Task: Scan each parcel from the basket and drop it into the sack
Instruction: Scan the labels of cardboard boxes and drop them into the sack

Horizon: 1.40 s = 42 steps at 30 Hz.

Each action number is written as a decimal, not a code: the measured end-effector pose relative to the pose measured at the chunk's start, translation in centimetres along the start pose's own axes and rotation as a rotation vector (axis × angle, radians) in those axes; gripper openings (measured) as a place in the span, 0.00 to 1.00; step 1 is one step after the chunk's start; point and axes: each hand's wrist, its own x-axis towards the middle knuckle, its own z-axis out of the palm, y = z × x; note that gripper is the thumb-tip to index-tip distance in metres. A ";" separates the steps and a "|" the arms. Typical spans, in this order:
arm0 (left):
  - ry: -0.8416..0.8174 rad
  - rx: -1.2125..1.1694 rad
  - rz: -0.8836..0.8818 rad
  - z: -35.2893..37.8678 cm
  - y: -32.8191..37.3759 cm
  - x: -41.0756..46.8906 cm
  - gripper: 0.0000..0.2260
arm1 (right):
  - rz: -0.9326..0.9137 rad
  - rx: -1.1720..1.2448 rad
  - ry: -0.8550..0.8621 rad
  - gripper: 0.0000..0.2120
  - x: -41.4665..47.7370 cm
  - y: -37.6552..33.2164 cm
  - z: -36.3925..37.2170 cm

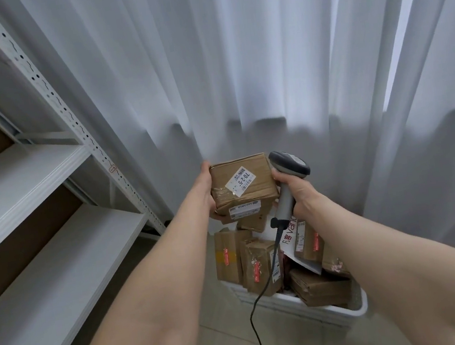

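Curtain [233, 54] behind. L grip [209, 195] holds box [241, 183], R grip [296, 192] holds scanner [290, 168] beside it. Basket [354, 311] below grips: many parcels [260, 267] left; sack not seen.

Parcel storeroom: metal shelving [20, 186], parcel-filled basket [355, 311].

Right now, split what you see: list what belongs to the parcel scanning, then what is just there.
Job: held parcel, in left hand; scanner, in right hand; basket with waiting parcels. The sack is not in view.
Just there: metal shelving; white curtain.
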 end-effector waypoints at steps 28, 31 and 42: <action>0.000 0.586 0.418 -1.1 -1.2 4.1 0.53 | -0.025 -0.024 -0.057 0.07 -0.5 -1.0 4.2; 0.046 0.730 0.377 -1.0 -1.4 6.3 0.65 | -0.023 -0.048 -0.095 0.12 -0.9 -1.0 4.9; -0.154 0.129 0.281 -3.4 -0.7 1.6 0.23 | -0.054 -0.137 0.093 0.13 -1.1 -1.9 3.5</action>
